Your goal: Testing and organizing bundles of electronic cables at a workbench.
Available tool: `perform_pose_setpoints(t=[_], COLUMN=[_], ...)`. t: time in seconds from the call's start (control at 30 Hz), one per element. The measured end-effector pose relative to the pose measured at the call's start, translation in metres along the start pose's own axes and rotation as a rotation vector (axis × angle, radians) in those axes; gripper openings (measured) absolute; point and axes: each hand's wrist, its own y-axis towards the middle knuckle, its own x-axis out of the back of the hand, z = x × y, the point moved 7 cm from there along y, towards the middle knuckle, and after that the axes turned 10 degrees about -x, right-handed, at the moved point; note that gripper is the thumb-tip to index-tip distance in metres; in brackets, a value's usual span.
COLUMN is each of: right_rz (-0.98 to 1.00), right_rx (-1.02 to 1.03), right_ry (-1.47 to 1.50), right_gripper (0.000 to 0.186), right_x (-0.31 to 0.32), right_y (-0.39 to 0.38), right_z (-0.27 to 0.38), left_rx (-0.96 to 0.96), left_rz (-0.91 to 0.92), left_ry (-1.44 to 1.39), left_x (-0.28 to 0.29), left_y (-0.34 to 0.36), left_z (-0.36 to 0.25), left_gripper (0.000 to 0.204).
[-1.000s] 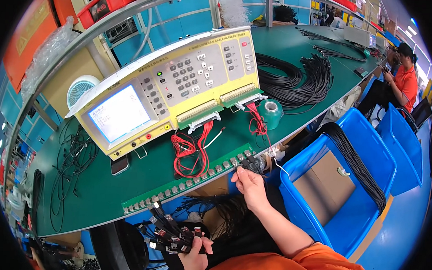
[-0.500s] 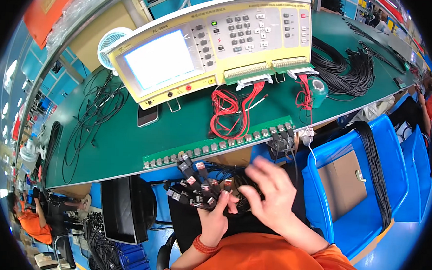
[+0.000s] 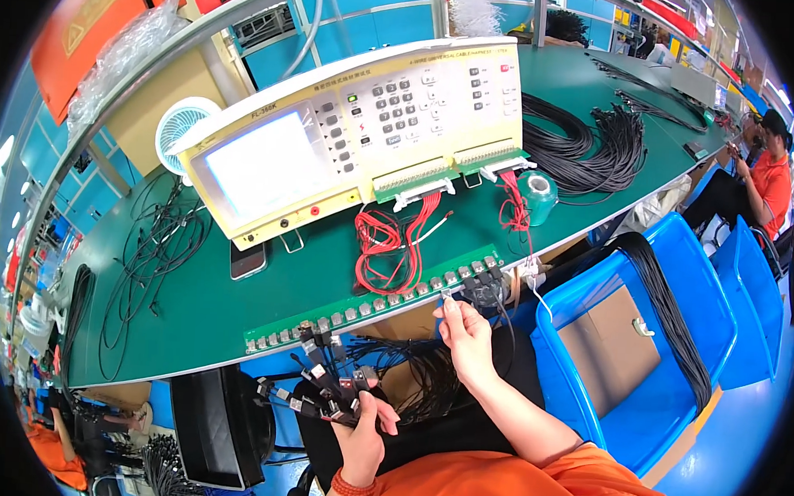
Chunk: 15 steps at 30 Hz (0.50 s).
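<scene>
My left hand [image 3: 362, 437] is closed round a bunch of black cables with USB plugs [image 3: 320, 382], their metal ends fanned out to the left and up. My right hand [image 3: 468, 340] reaches to the table's front edge, thumb and forefinger pinched at the green strip board [image 3: 363, 310] with its row of metal sockets. What the pinch holds is too small and covered to make out. Just right of those fingertips, several black plugs [image 3: 484, 292] sit at the board. More black cables [image 3: 418, 369] hang below the table edge, behind my hands.
A yellow cable tester [image 3: 328, 192] with a lit screen stands on the green table [image 3: 315, 289], red wires [image 3: 384, 247] in front. Coiled black cables [image 3: 587, 150] lie at the back right. Blue bins [image 3: 577, 380] stand right, a black tray [image 3: 216, 426] left. Another person [image 3: 763, 175] sits far right.
My right hand has gone from open beside the plugs to a pinch at the board's edge. The left hand with its bunch sits a little lower and left. The view has shifted.
</scene>
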Motion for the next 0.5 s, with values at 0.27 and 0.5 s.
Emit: perform_pose_setpoints(t=[0.27,0.5], right_rz=[-0.155,-0.111], right_rx=[0.173,0.093], right_ry=[-0.078,0.063], right_gripper=[0.029,0.028], right_x=[0.016,0.017], right_y=[0.002,0.003], right_z=[0.018,0.016], left_rx=[0.058,0.054], left_rz=[0.008,0.030], left_ry=[-0.010,-0.005], left_x=[-0.002,-0.003], left_y=[-0.005,-0.002], left_z=[0.007,0.011], left_gripper=[0.019,0.017])
